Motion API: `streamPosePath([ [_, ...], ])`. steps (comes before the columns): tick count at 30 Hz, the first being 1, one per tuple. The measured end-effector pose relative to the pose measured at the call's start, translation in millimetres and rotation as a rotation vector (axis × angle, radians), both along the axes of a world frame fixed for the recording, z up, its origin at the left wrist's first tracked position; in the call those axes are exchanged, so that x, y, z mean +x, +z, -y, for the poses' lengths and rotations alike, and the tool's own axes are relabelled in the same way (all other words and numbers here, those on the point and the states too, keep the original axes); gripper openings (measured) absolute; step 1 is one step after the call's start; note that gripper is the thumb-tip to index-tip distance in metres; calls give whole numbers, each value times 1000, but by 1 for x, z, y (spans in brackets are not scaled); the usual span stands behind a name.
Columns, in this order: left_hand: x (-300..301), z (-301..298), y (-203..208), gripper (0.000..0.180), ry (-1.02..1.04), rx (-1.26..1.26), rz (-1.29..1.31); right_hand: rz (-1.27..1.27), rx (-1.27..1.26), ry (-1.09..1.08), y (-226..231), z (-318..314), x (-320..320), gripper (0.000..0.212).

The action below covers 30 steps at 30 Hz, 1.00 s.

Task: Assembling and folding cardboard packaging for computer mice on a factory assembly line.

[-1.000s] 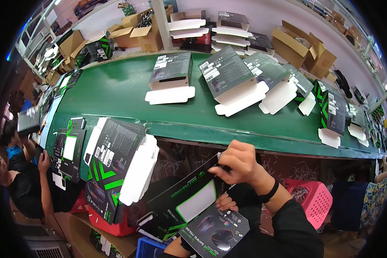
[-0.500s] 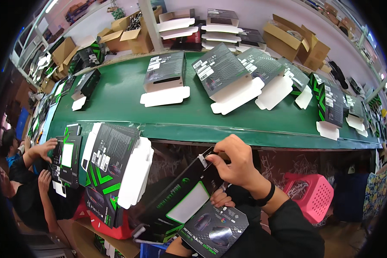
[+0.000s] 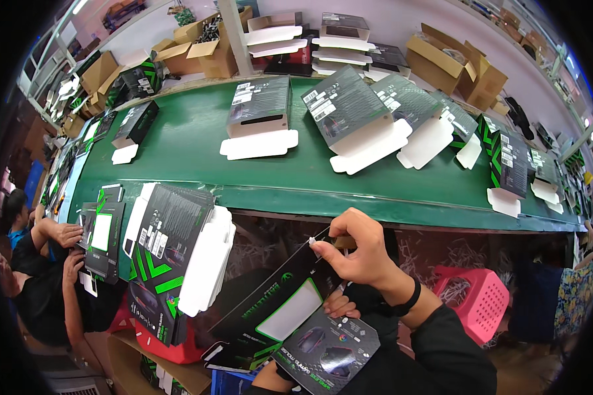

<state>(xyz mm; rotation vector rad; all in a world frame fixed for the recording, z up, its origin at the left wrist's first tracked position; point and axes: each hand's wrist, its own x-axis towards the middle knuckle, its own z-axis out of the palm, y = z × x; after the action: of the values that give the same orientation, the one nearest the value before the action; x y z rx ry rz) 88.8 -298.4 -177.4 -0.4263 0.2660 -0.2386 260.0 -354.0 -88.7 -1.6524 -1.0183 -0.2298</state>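
Note:
A black printed carton [image 3: 254, 313] with green lettering and a pale window panel lies slanted across my lap. Its flap with mouse pictures [image 3: 329, 349] folds toward me. My right hand [image 3: 362, 253] is closed at the carton's upper corner, thumb against forefinger, and a small white bit [image 3: 312, 242] shows at the thumb tip. I cannot tell whether that bit is a strip or part of the carton. Curled over the carton beside the window panel are the fingers of my left hand [image 3: 340, 305]; the flap covers the rest of that hand.
A stack of flat cartons [image 3: 171, 243] rests left of me on a red stool [image 3: 168, 345]. Opened boxes [image 3: 346, 108] stand along the green table [image 3: 191, 141]. A pink stool [image 3: 478, 299] is at right. At far left a co-worker's hands [image 3: 66, 234] touch other cartons.
The white bit by my right thumb shows smaller, while my hands hold nearly the same place. The co-worker's lower hand has risen to the cartons. The view has shifted slightly.

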Motion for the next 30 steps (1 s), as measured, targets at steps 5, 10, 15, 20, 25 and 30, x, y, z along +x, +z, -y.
streamPosePath([
  [5, 1, 6, -15, 23, 9, -24, 14, 199, 30, -8, -4, 2, 4, 31],
  [10, 8, 15, -34, 22, 201, -184, 210, 764, 230, 38, -17, 8, 1, 36],
  [15, 18, 9, -40, 22, 245, -217, 353, 679, 177, 92, -36, 16, -5, 33],
  [20, 17, 4, -42, 23, 292, -204, 436, 307, -231, -41, -52, 30, 3, 30],
  [25, 15, 1, -50, 23, 353, -191, 469, -161, -199, -4, -57, 37, 0, 28],
  [30, 13, 1, -41, 24, 311, -251, 355, 45, -76, 67, -48, 14, 8, 22],
])
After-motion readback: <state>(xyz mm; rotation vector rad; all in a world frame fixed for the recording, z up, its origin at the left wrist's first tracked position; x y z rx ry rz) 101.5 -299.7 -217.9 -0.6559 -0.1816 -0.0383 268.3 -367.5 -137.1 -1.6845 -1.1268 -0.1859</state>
